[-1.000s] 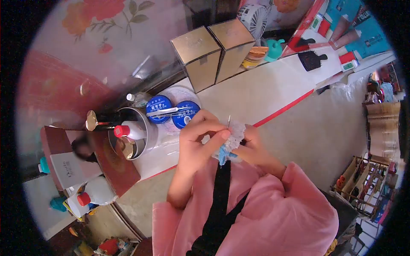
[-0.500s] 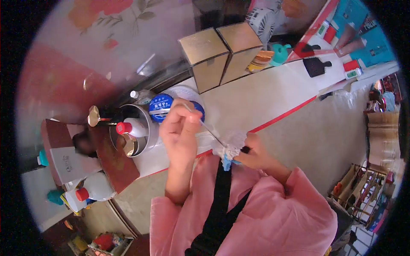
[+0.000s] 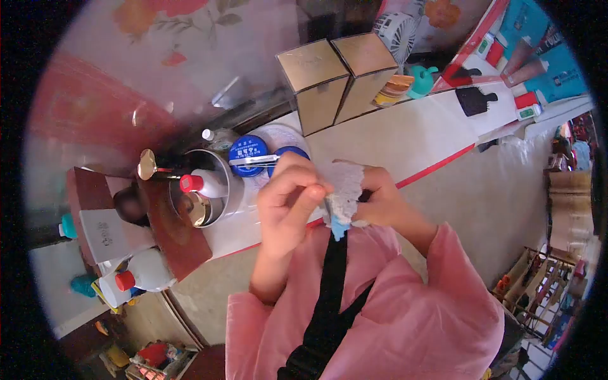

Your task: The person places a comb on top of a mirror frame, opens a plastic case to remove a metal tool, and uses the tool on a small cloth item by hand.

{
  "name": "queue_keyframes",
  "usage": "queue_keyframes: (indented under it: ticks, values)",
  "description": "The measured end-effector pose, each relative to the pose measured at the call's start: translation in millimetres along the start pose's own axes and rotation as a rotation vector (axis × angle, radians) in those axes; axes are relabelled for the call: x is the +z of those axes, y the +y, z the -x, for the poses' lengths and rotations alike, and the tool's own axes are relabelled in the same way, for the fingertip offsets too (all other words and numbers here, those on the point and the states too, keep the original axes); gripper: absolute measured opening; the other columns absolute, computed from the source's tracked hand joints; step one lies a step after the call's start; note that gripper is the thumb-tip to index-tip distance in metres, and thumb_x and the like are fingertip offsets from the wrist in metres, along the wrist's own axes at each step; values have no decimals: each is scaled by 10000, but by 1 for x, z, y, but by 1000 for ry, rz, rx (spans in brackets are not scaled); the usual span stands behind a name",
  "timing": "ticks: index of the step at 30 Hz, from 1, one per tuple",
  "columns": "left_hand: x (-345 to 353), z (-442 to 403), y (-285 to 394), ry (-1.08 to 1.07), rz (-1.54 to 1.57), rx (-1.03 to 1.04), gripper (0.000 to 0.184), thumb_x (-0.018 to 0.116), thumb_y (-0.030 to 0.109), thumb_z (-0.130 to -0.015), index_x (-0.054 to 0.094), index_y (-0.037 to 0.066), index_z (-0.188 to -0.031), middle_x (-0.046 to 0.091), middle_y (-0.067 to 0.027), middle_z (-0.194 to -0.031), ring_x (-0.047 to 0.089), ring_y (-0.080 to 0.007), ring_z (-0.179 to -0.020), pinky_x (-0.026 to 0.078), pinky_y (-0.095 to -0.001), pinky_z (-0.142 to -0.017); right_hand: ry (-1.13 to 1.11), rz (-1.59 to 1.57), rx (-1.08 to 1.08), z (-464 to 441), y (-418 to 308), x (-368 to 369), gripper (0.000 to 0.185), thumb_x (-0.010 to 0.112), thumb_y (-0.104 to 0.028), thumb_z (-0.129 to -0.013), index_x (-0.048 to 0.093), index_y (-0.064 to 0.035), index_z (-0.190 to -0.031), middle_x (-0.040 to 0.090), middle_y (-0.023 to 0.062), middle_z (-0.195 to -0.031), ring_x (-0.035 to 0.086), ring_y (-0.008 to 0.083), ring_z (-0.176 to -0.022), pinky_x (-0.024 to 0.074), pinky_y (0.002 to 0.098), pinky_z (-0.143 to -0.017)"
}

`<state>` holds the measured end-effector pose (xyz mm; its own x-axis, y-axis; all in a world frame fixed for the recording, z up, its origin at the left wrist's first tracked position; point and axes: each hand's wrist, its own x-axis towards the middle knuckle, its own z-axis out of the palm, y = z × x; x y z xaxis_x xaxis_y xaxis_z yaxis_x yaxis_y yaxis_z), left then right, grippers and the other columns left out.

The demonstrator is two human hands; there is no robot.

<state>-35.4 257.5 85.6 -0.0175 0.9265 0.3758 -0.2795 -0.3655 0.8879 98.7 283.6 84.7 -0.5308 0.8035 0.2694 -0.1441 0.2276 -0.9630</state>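
Note:
My left hand (image 3: 288,202) is closed in a pinch on a thin metal tool at the left edge of a white lacy piece (image 3: 345,189); the tool is mostly hidden by the fingers. From the other side my right hand (image 3: 387,201) grips this piece, its fingers partly behind it. A light blue part (image 3: 339,227) hangs from the lower edge of the white piece. Both hands are in front of the pink clothing, near the red-edged counter. Just beyond my left hand lie two round blue tins (image 3: 247,154), with a white-handled item across them.
On the counter (image 3: 405,136) stand two gold boxes (image 3: 323,101), a fan (image 3: 396,33), a green container (image 3: 421,81) and a black brush (image 3: 475,100). At left are a metal pot (image 3: 235,190) with bottles, a dark red box (image 3: 183,244) and a white bottle (image 3: 152,270).
My left hand moved out left with the metal tool, then came back to the white piece. My right hand kept its hold. The counter items have shifted slightly right in view.

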Motion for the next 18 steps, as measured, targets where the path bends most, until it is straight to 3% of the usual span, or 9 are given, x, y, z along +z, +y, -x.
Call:
queue_keyframes:
  ticks: [2,9,12,14,18]
  values:
    - [-1,2,1,-20,-24,6,52,499,43,-667,477,-4,-662,430,-53,-686,391,-128,-647,318,-210,-585,-96,-72,129,-1,0,1,157,567,-74,-593,517,-21,-731,497,49,-762,473,117,-714,365,232,-628]
    - [-6,3,4,-66,-65,22,53,510,47,-660,493,-4,-665,432,-50,-688,392,-121,-650,324,-210,-586,-92,-143,183,-1,4,9,156,565,-86,-600,512,-28,-735,509,32,-711,467,94,-685,369,233,-586]
    - [-5,5,5,-31,-38,-6,55,523,47,-648,495,1,-659,430,-45,-673,384,-114,-639,321,-208,-570,-113,-59,143,-2,5,8,145,558,-97,-593,505,-37,-714,509,48,-702,483,130,-651,368,242,-554]
    - [-6,6,3,-16,-56,-7,57,531,49,-640,497,6,-655,430,-41,-666,379,-109,-631,317,-206,-557,-74,174,-41,-3,3,8,133,553,-106,-579,493,-44,-679,491,66,-669,481,185,-608,364,250,-529]
    - [-6,7,3,-24,-211,48,78,556,58,-605,494,22,-635,429,-34,-641,363,-117,-606,290,-206,-542,-67,201,-125,-3,4,6,129,546,-114,-569,483,-44,-658,469,80,-645,471,227,-594,363,262,-514]
